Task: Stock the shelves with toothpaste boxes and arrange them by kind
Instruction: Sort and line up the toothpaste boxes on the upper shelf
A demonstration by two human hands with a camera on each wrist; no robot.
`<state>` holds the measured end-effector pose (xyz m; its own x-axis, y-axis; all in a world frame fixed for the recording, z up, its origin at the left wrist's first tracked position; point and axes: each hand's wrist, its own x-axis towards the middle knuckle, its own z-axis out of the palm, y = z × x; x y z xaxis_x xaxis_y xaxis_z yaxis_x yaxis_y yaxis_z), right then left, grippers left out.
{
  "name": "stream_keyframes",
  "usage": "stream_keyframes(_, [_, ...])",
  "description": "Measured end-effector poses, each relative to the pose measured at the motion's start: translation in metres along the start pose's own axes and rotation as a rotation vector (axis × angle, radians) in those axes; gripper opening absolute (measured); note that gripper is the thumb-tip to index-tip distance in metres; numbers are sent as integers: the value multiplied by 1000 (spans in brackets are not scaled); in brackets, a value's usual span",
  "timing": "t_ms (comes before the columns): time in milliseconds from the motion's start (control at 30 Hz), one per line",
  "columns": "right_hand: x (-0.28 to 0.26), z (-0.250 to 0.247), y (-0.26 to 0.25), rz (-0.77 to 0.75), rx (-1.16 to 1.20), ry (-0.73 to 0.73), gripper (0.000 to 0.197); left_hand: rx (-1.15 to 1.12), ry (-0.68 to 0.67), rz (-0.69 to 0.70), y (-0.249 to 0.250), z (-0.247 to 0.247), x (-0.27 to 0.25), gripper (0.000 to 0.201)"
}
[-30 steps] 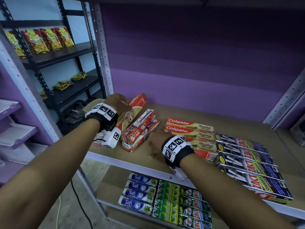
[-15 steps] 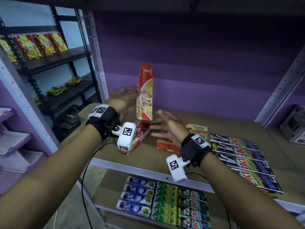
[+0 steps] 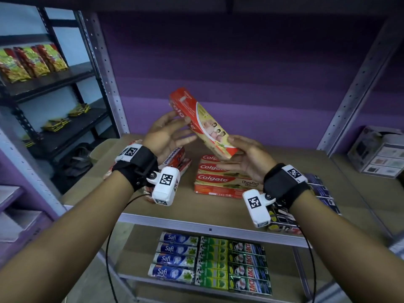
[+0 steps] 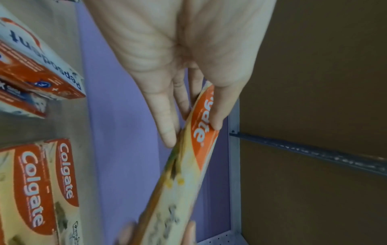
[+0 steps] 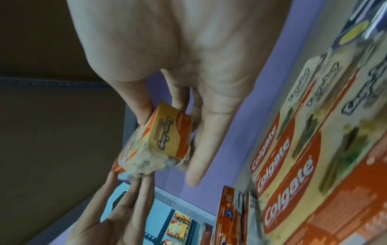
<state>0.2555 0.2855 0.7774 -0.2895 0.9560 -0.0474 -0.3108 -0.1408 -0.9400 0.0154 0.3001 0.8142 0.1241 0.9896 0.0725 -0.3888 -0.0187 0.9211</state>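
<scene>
Purple-backed shelf (image 3: 218, 211) below, I'm pinching the Colgate box (image 3: 203, 123) with my left hand (image 3: 168, 136) and right hand (image 3: 247, 158), its long axis slanting down-right over the Colgate stack (image 3: 220, 178).

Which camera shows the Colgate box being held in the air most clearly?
The head view: the whole Colgate box shows, tilted between the left hand and the right hand. The left wrist view shows one blurred long side with the logo. The right wrist view shows mainly its near end.
</scene>
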Motion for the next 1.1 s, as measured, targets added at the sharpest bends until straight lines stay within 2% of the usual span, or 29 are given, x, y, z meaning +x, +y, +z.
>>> stream_keyframes(267, [-13,-29,-20,-29,-94,77,32,23,-55,-24,-14,5,-4,53])
stream_keyframes(467, [-23,-46,-20,-108,-151,-24,65,167,26,-101,-23,10,0,65])
stream_keyframes(667, [-30,-50,-19,-11,-299,33,62,209,99,-38,-30,12,3,60])
stream_keyframes(833, [-33,-44,-12,-5,-282,116,47,336,-39,-7,-34,7,-2,52])
stream_keyframes(933, [-34,-44,-12,-93,-637,246,56,359,-55,-42,-37,6,-5,48])
stream_keyframes(1033, [-37,-44,-7,-205,-1041,215,77,368,-27,-84,-39,8,-5,44])
stream_keyframes(1100, [-40,-44,-6,-229,-1193,208,74,414,-48,-123,-38,9,-9,46])
